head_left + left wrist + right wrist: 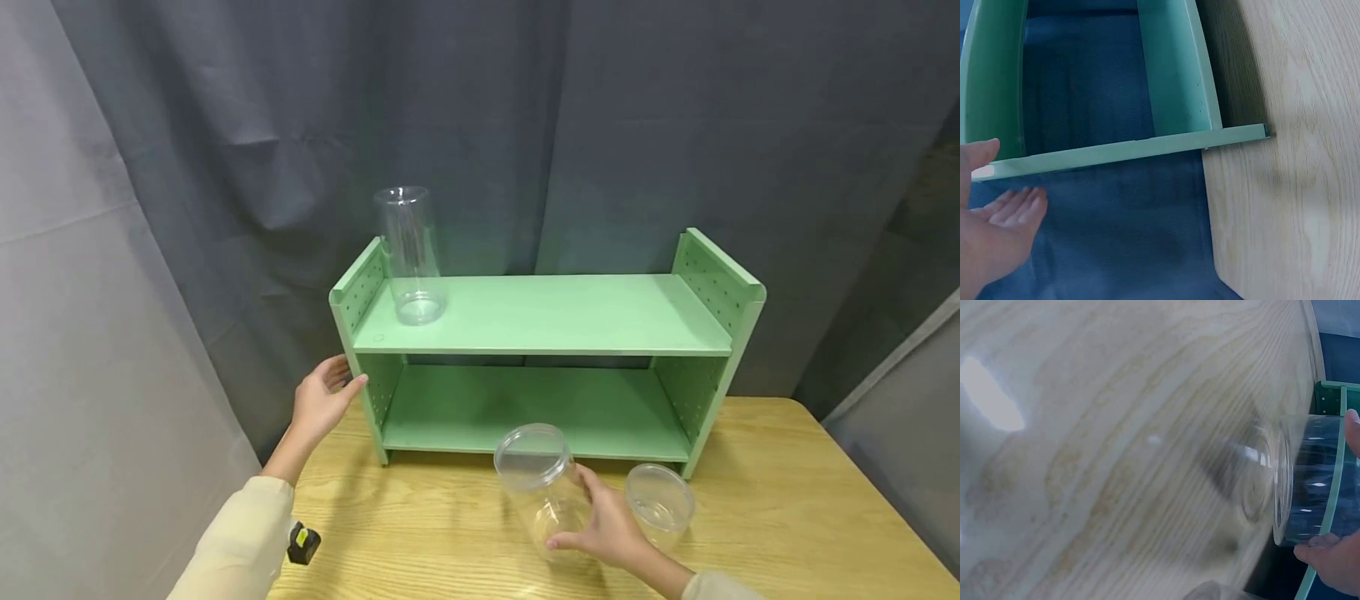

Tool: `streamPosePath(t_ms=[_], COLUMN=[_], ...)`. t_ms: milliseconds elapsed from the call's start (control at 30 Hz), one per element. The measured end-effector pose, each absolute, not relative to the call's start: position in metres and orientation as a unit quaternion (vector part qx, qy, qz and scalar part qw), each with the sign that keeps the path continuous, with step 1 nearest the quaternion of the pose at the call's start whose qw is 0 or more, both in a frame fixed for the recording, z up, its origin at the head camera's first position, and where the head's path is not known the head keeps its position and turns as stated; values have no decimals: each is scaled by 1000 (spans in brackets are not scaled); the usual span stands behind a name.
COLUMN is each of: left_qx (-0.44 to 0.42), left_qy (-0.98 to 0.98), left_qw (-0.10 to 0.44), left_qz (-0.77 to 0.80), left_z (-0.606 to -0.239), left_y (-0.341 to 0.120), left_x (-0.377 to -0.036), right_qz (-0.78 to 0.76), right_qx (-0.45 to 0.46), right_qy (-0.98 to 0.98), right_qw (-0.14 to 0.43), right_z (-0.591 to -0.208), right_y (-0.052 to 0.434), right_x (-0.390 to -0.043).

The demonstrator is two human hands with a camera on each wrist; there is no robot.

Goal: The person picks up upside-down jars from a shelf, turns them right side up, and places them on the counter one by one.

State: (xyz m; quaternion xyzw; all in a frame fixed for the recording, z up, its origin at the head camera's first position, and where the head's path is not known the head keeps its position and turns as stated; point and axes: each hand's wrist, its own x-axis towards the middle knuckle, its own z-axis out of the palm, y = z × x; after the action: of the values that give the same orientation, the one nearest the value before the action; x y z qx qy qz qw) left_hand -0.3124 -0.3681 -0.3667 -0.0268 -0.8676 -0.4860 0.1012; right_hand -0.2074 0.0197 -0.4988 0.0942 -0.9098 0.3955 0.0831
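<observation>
A green two-level shelf (547, 321) stands on the wooden table (787, 508). A tall clear jar (411, 254) stands upright on the left end of its top board. My left hand (324, 402) is spread open beside the shelf's left side panel (1116, 152), thumb at its edge, holding nothing. My right hand (607, 525) grips a clear wide-mouth jar (542, 487) just in front of the lower shelf; the right wrist view shows the jar (1310, 481) between my thumb and fingers. A second, shorter clear jar (660, 500) stands just right of that hand.
Grey curtains (525, 125) hang close behind the shelf. The table's left edge (1210, 212) runs just beside the shelf's left panel. A small black and yellow object (303, 543) sits by my left sleeve. The lower shelf board (525, 408) holds nothing.
</observation>
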Motion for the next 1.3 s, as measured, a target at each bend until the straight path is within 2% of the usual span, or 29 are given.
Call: streamPosePath(t_ms=[133, 467, 867, 1133, 1300], left_qx=[-20, -45, -66, -86, -93], left_qy=[-868, -884, -890, -894, -894], left_qw=[96, 132, 169, 209, 230], left_qz=[-486, -445, -417, -386, -373], left_z=[-370, -378, -382, -383, -382], left_y=[-366, -360, -363, -359, -359], left_x=[-319, -322, -326, -326, -325], right_qz=[427, 441, 413, 442, 450], right_qx=[81, 39, 50, 43, 63], right_qy=[-898, -893, -901, -892, -885], right_qw=[73, 78, 122, 80, 103], right_z=[-500, -512, -525, -511, -489], right_y=[22, 23, 23, 24, 24], right_x=[-203, -198, -207, -201, -198])
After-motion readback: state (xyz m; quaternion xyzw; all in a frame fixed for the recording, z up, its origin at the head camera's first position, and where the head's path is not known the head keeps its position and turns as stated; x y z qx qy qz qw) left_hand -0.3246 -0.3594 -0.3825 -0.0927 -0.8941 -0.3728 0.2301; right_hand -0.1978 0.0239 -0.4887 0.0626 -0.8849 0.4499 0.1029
